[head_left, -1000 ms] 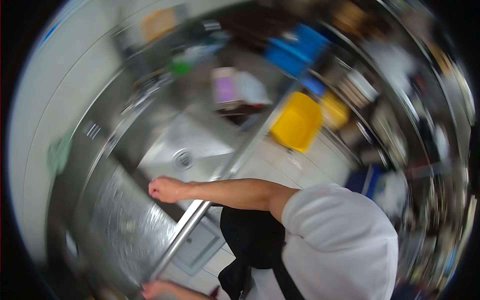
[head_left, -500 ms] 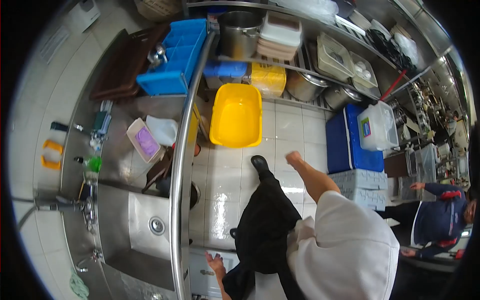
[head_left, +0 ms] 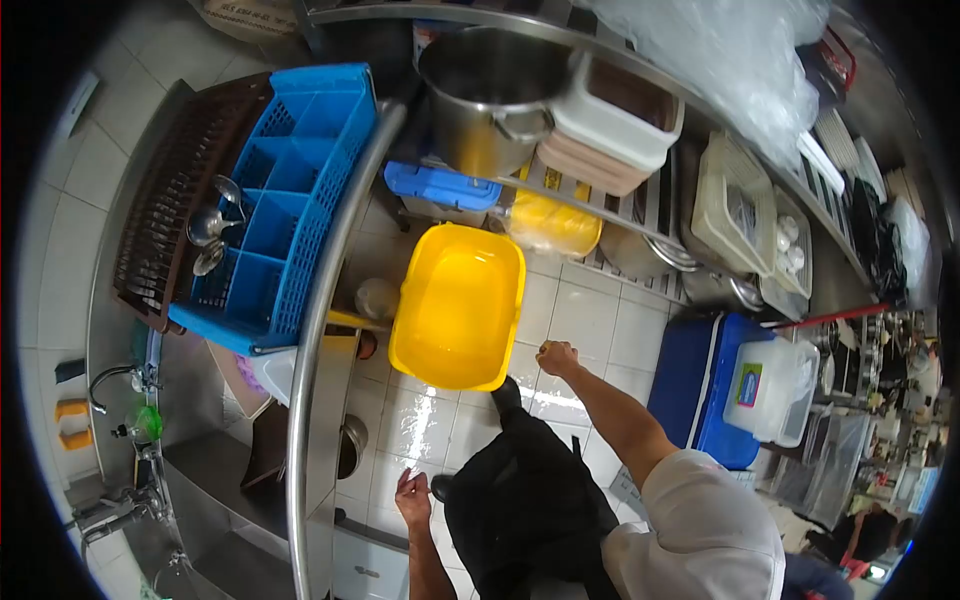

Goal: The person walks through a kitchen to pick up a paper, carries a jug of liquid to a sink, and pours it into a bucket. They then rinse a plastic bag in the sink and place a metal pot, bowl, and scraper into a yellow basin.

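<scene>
My right hand (head_left: 558, 357) hangs over the tiled floor, fingers curled closed, with nothing visible in it. It is just right of a yellow plastic tub (head_left: 458, 305) and does not appear to touch it. Lower left, my left hand (head_left: 412, 497) is beside the steel sink counter, fingers loosely bent and apart, holding nothing. A blue divided rack (head_left: 275, 215) with metal ladles (head_left: 207, 226) stands on the counter, against a brown rack (head_left: 190, 190) of cutlery.
Steel shelves at the top hold a large pot (head_left: 490, 95), stacked tubs (head_left: 615, 120) and clear plastic bags (head_left: 710, 60). A blue cooler (head_left: 690, 375) with a clear box stands right. The counter's rounded steel edge (head_left: 318, 330) runs along the left. Another person (head_left: 865, 535) is at the far right.
The view has moved closer to the shelves and racks. My right hand is nearer the yellow tub, its fingers curled. My left hand has come up along the counter.
</scene>
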Demonstrator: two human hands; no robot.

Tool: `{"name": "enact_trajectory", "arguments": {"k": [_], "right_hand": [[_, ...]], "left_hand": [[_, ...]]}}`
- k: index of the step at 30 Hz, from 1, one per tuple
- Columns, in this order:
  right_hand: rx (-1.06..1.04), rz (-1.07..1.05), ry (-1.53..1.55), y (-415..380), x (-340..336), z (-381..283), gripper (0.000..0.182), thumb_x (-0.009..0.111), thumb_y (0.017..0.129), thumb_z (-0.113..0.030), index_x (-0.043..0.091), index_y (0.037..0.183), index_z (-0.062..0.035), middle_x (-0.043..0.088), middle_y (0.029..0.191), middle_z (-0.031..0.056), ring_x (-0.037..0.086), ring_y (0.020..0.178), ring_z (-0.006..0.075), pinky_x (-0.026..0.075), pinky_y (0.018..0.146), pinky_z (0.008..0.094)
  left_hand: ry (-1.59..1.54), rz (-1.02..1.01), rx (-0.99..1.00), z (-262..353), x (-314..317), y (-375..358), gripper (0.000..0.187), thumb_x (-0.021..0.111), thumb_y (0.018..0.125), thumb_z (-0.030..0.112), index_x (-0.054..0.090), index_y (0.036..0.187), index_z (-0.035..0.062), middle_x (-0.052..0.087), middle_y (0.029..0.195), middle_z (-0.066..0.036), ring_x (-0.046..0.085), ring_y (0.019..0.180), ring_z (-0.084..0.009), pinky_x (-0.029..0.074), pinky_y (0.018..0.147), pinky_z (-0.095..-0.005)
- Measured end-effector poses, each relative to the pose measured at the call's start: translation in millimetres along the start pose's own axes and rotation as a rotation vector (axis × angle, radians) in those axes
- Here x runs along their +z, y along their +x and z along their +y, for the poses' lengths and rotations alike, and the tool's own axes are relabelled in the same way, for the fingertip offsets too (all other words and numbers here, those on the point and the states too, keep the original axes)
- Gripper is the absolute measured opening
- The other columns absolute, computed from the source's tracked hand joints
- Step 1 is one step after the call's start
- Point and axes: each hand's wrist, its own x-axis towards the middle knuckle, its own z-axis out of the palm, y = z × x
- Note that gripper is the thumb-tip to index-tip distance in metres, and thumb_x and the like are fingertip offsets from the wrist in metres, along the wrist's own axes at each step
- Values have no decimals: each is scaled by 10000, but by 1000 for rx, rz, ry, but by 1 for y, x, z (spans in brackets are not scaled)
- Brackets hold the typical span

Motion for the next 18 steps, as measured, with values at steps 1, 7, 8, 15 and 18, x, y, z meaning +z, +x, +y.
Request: {"name": "enact_trajectory", "arguments": {"k": [1,7,8,15,18], "right_hand": [[-39,9,-49,4,-11,-6,309,566,833,-322,667,1068,-149,649,1141,132,591,1102,340,449,937,494],[-44,-42,-15,54,-18,17,320,570,844,-345,658,1090,-160,641,1161,111,600,1093,321,422,941,521],[-48,-45,-5,73,-19,25,318,573,844,-338,657,1096,-164,650,1142,110,607,1082,317,432,937,508],[-407,399,283,173,53,74,234,625,860,-152,644,1061,-34,665,1027,173,638,980,326,504,864,388],[-301,158,476,217,46,29,212,557,915,-186,643,1006,-15,660,882,138,637,826,214,494,725,320]], "left_hand": [[1,16,76,9,10,5,314,680,804,3,615,1107,-42,680,958,-153,634,731,-157,530,738,-319],[-142,-87,-247,-27,16,19,628,614,769,17,421,1366,24,592,1098,-208,581,903,-181,506,750,-323],[34,-36,-176,-65,18,27,589,591,796,57,424,1360,30,628,864,-107,562,729,-145,480,649,-284],[54,127,-49,-169,104,88,497,607,788,7,506,1274,-12,606,1150,-155,639,835,-179,528,687,-300],[-64,-5,-230,-155,159,102,427,629,844,41,521,1255,0,605,1156,-121,640,907,-188,522,782,-290]]}}
